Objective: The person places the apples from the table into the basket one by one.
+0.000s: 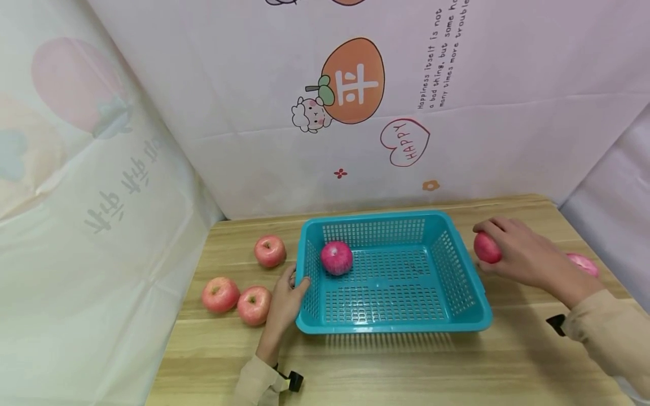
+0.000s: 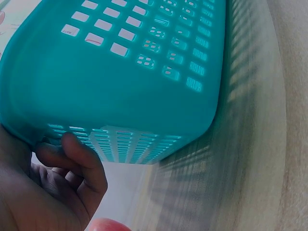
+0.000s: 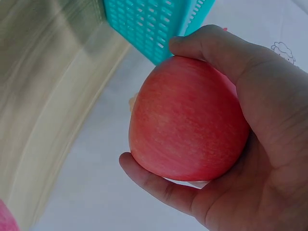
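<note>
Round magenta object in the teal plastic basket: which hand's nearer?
Left. The left hand grips the basket beside the magenta object; the right hand is past the opposite side.

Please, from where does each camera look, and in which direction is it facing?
Head: worn on the head, facing forward and down over the teal basket; left grip, right grip and sleeves show.
Left wrist: worn on that wrist, facing the basket's outer side; the left grip shows at its rim.
Right wrist: worn on that wrist, facing the held apple; the right grip shows around it.
Shared: both wrist views show the basket.
</note>
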Tool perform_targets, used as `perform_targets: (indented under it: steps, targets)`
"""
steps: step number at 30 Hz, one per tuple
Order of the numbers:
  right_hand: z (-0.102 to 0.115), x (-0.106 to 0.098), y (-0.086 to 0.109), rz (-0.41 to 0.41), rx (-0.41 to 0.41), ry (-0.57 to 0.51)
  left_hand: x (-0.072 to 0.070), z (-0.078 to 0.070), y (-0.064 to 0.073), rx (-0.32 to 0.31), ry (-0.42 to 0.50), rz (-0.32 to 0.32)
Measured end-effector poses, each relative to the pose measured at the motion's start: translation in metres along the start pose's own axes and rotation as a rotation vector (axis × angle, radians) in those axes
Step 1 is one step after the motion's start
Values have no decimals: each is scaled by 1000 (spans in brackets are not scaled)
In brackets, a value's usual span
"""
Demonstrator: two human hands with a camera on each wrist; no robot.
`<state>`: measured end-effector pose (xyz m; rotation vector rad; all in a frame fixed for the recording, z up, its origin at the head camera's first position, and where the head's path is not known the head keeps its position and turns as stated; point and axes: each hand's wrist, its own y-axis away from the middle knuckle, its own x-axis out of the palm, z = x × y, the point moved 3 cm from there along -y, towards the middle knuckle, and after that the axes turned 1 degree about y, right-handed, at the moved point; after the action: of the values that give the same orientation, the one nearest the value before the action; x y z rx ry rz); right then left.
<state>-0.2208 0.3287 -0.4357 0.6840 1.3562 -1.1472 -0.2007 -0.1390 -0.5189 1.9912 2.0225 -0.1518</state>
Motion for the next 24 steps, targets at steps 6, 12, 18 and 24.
perform_targets:
  steps: [6,12,18,24]
  targets:
    - [7,-1,-5,33,24,1,0,1,0,2,4,4]
    - [11,-1,-10,63,19,-2,0,1,0,11,4,-9]
    - [15,0,-14,88,12,-2,0,1,-1,11,7,-9]
    - [20,0,-18,58,-7,-5,-1,2,-1,9,12,-9]
